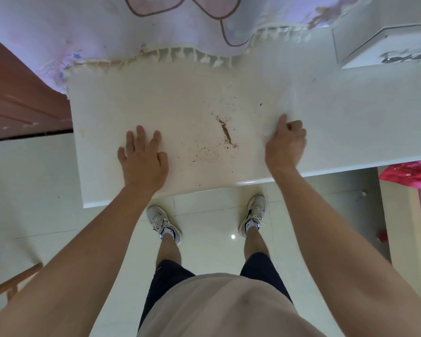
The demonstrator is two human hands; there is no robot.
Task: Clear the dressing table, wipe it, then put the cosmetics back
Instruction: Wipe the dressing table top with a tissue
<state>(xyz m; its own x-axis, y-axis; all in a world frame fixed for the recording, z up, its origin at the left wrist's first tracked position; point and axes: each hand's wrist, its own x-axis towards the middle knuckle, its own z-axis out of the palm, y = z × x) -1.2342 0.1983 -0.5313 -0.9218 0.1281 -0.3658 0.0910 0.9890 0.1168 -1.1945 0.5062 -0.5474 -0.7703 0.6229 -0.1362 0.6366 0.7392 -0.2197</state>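
Glossy white dressing table (350,132), gritty brown crumbs (225,132) between flat left hand (144,159) and curled right hand (286,144).

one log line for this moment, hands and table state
stage: wiping | left hand: flat on table | right hand: pressing white wipe | crumbs: mid-table | cosmetics: none in view

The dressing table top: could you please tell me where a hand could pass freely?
The dressing table is bare right of the right hand, up to the white drawer box. The back strip below the fringed cloth is free too. Between the left hand and the right one lie brown crumbs.
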